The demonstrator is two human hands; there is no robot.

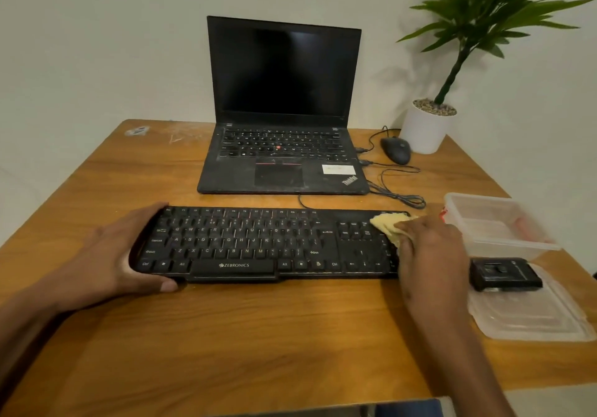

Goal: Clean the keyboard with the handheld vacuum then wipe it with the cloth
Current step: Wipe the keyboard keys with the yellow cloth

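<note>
A black keyboard point(258, 242) lies across the wooden table point(258, 335) in front of me. My left hand point(119, 255) grips its left end, fingers over the top edge and thumb at the front edge. My right hand point(429, 251) holds a folded yellow cloth point(387, 224) pressed on the keyboard's right end, over the number pad. A small black handheld vacuum point(504, 274) lies to the right of the keyboard, on a clear plastic lid.
An open black laptop point(284, 158) sits behind the keyboard, with cables and a dark mouse point(395, 150) to its right. A potted plant point(426, 129) stands at the back right. A clear plastic container point(497, 222) and its lid point(529, 316) occupy the right edge.
</note>
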